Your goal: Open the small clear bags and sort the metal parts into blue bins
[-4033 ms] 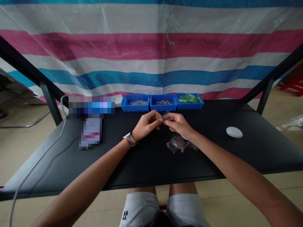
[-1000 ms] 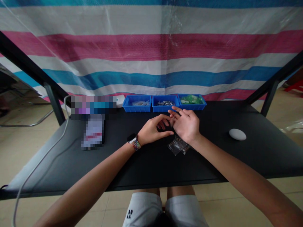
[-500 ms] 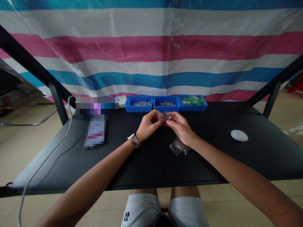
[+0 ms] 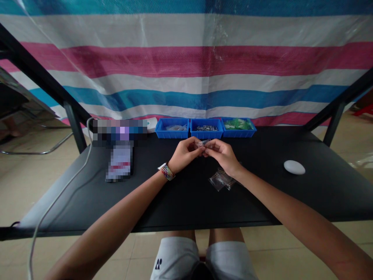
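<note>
Between my two hands is a small clear plastic bag [image 4: 204, 143], its contents too small to make out. My left hand [image 4: 186, 153] pinches the bag's left side between thumb and fingers. On the other side, my right hand [image 4: 223, 155] pinches it the same way, and the fingertips of both hands nearly meet. Below my right hand lie several flat clear bags [image 4: 221, 180] with thin metal pieces inside, partly hidden by the wrist. Just beyond my fingers stands a blue bin of metal pieces [image 4: 205, 133], which look like screws or pins.
A blue bin with clear bags [image 4: 172, 133] and a blue bin with green packets [image 4: 239, 133] flank the middle one. A white oval object [image 4: 294, 167] lies right on the black table [image 4: 180, 206]. A cable [image 4: 62, 171] runs down the left side, near a blurred item [image 4: 120, 159].
My fingertips have drawn closer together around the small bag, which looks more gathered. The view has shifted slightly; the bins and the bags on the table stay in place.
</note>
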The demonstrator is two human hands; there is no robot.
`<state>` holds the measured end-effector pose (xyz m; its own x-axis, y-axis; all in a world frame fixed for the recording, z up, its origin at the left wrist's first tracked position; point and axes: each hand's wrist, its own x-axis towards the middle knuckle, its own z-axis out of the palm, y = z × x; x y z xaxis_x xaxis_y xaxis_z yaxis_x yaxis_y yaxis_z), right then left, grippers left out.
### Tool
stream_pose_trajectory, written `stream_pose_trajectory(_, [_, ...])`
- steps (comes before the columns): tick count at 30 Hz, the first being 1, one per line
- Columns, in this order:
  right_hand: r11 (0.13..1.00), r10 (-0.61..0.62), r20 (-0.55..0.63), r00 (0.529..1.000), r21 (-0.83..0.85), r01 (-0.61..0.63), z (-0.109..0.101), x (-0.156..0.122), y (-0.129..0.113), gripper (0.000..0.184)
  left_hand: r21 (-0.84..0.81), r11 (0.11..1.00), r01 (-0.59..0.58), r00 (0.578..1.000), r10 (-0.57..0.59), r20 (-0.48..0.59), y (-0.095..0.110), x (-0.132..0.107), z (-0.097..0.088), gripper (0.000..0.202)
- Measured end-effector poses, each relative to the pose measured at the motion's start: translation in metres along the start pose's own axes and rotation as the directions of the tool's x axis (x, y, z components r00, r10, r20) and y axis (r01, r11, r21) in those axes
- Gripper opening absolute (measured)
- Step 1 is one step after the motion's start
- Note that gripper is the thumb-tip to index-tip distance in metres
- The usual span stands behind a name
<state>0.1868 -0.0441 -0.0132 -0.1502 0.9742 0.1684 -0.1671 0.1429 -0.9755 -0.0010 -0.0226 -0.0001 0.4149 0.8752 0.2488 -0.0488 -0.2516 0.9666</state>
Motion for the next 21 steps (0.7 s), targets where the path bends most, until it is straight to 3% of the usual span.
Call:
stream_pose_trajectory(8, [0.999,0.026,-0.019,0.999,0.025,-0.026,-0.0010,-0.0007,-0.0020,0.028,-0.024,1.000,-0.002,1.000,0.002,-0.018,-0.0016,0.0009,-0.0011,0.034])
stream_pose_trajectory(21, [0.991,-0.084,0.013,0.996,-0.107,0.085,-0.0007,-0.0023,-0.0046,0.020,0.006,1.000,-0.028,1.000,0.028,0.004,0.0036,-0.0003,-0.0001,0.034])
